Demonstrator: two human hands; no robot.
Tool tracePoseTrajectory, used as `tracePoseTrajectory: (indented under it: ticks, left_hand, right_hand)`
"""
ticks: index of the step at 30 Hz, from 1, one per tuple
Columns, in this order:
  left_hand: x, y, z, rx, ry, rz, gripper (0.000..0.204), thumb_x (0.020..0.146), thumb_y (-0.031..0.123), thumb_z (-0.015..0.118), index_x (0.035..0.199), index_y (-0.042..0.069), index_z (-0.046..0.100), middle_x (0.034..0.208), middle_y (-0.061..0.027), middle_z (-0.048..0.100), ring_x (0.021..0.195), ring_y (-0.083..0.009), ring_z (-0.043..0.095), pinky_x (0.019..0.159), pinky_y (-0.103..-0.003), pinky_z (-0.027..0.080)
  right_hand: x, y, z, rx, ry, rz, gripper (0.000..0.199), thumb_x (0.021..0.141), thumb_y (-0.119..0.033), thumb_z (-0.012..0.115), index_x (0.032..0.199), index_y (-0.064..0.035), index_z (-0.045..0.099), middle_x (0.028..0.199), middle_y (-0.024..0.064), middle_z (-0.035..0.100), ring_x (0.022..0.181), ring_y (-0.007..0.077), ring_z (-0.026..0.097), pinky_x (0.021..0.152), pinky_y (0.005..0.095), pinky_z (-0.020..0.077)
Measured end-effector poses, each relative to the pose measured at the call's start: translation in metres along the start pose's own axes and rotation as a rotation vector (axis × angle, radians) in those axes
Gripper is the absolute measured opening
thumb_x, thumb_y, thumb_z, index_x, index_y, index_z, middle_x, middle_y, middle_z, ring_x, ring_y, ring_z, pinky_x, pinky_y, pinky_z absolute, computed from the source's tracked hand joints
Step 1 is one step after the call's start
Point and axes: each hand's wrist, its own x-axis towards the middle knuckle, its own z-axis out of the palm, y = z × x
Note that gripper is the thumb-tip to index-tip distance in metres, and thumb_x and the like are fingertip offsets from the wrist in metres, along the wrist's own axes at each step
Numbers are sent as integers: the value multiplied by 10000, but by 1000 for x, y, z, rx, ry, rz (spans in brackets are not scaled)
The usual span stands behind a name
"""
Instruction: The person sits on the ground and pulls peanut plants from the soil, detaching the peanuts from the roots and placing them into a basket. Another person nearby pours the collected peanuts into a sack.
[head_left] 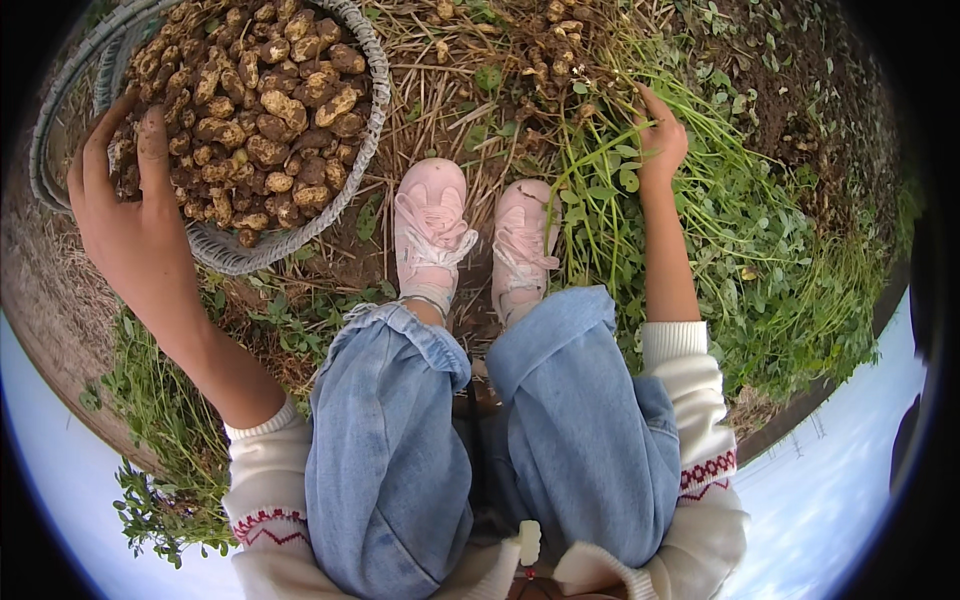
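Observation:
A woven basket (372,110), grey-green, stands at the upper left, heaped with soil-covered peanuts (265,125) in their shells. My left hand (130,205) reaches over its near left rim, fingers spread, fingertips at the edge of the heap; no peanut shows in its grasp. To the right, my right hand (662,148) is closed round green stems of a pulled peanut plant (600,190). Its fingertips sit by the root end, partly hidden by stems. Roots with clustered peanuts (550,55) lie just beyond, at the top middle.
My pink shoes (432,215) stand on straw-strewn soil between basket and plants. More leafy peanut plants (770,290) are heaped along the right, and others (175,430) lie at the lower left. Dark bare soil (790,60) shows at the upper right.

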Motion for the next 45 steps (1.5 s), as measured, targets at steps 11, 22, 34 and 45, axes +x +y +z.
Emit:
tracePoseTrajectory:
  ticks: [11,22,34,45]
  left_hand:
    - [-4,20,8,-256,47,45,163,835,95,597,982,91,668,978,-43,659,873,-176,621,782,-302,480]
    - [-98,190,125,-949,-790,180,259,817,298,594,937,69,608,796,-121,635,718,-292,631,607,-361,511]
    - [-80,212,152,-780,-874,368,345,734,344,689,834,20,627,763,-110,659,675,-258,647,598,-336,516]
    - [-114,174,119,-1110,-492,609,222,747,155,687,926,39,626,829,-90,646,731,-215,638,594,-296,517]
  right_hand:
    - [1,-7,-6,39,-4,-7,282,760,-167,656,1026,-260,659,913,-2,666,543,214,565,590,308,453]
    - [2,-11,-4,49,3,-16,272,768,-153,648,1024,-247,659,888,0,664,535,209,558,585,296,438]
    - [-1,-7,-1,56,-16,13,283,758,-147,639,1022,-248,654,874,-15,662,605,194,584,600,290,431]
    - [-1,-6,0,70,38,-33,275,752,-124,639,1007,-222,663,843,-15,665,598,180,577,567,281,404]
